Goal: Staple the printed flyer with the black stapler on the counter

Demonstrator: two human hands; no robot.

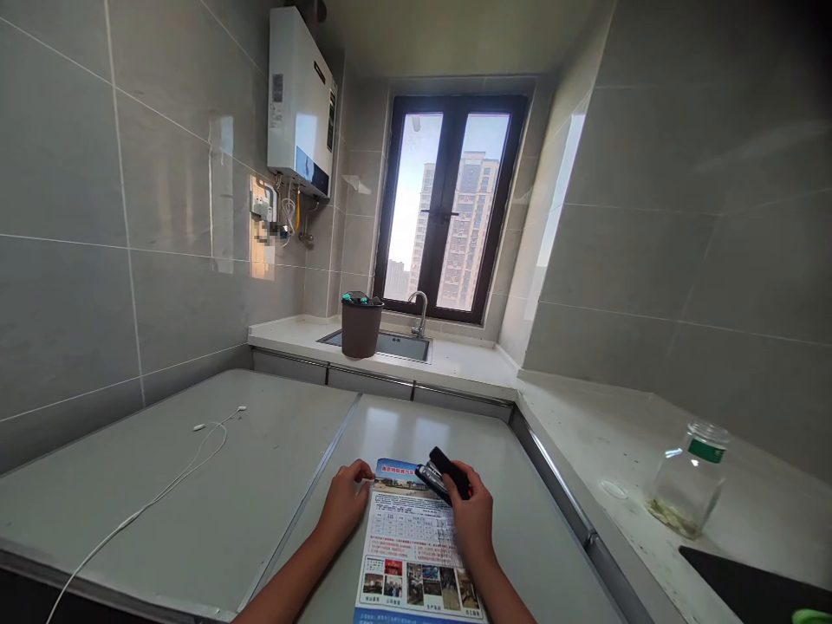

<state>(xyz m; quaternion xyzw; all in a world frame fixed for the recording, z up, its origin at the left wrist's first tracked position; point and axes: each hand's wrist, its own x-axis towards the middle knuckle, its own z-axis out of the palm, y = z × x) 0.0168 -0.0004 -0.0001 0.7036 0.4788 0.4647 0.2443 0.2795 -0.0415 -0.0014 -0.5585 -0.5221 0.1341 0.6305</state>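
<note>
A printed colour leaflet [412, 550] lies flat on the grey counter [260, 468] in front of me. My left hand [343, 503] rests at the leaflet's upper left corner, fingers curled and pinching its edge. My right hand [471, 516] is closed around a black stapler [442, 472], which sits over the leaflet's top right corner with its jaw at the paper's edge.
A white cable with earbuds [195, 455] trails over the left counter. A glass jar with a green label [689, 478] stands on the right worktop. A brown bin [361, 324] sits by the sink [396, 345] and tap [421, 312] under the window. A water heater [300, 100] hangs on the left wall.
</note>
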